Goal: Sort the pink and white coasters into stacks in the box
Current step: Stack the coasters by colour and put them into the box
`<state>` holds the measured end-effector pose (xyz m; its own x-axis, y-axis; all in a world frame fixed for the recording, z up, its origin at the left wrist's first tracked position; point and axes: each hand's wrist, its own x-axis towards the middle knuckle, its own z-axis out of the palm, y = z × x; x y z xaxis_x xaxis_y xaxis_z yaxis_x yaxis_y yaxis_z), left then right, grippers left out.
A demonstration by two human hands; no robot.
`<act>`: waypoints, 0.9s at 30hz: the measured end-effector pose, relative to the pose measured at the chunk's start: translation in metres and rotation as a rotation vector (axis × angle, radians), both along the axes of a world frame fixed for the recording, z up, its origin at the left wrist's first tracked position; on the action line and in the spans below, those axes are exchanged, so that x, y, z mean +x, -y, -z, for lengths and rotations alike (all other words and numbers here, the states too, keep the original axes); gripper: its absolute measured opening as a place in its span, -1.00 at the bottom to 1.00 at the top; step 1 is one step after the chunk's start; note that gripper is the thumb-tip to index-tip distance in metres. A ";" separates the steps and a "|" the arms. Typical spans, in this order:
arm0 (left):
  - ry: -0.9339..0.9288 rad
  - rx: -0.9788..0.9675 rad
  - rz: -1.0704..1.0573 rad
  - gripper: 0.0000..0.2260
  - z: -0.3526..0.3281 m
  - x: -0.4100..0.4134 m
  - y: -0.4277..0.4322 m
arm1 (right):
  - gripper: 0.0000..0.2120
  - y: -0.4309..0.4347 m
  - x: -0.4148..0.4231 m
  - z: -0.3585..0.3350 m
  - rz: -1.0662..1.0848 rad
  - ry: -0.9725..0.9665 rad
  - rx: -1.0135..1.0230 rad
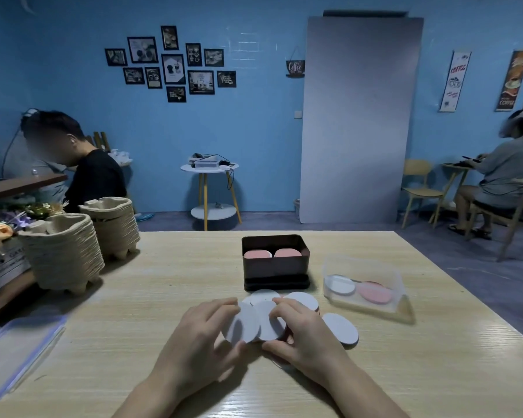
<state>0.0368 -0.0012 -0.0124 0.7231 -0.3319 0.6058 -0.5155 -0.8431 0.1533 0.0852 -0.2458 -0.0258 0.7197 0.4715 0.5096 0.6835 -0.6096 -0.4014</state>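
Left hand (pixel 207 333) pinches a white coaster (pixel 243 322), right hand (pixel 299 330) grips the next in the loose white pile (pixel 302 299) near the dark box (pixel 275 268); pink stacks (pixel 257 254) inside (no white visible), whites left; right, clear tub (pixel 375 312) holds one white, one pink

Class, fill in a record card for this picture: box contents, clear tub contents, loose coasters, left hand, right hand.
Dark box: two pink stacks, side by side
Clear tub: one white disc, one pink disc, lying flat
Loose white coasters: on the table, in front of the box
Left hand: holds a tilted white coaster
Right hand: grips the middle pile, white on top
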 end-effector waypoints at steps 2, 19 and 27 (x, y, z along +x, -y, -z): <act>0.004 0.038 0.034 -0.56 -0.001 0.005 0.010 | -0.59 -0.001 -0.001 -0.001 0.009 -0.001 0.006; -0.077 -0.156 0.077 -0.53 0.006 0.015 0.027 | -0.69 0.002 -0.002 -0.003 0.020 0.010 0.072; -0.087 -0.152 0.078 -0.58 0.009 0.016 0.027 | -0.66 0.001 -0.003 -0.002 0.021 0.028 0.056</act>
<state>0.0530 -0.0281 -0.0212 0.7504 -0.2990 0.5895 -0.5580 -0.7647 0.3223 0.0821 -0.2465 -0.0233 0.7145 0.4265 0.5547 0.6820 -0.6013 -0.4163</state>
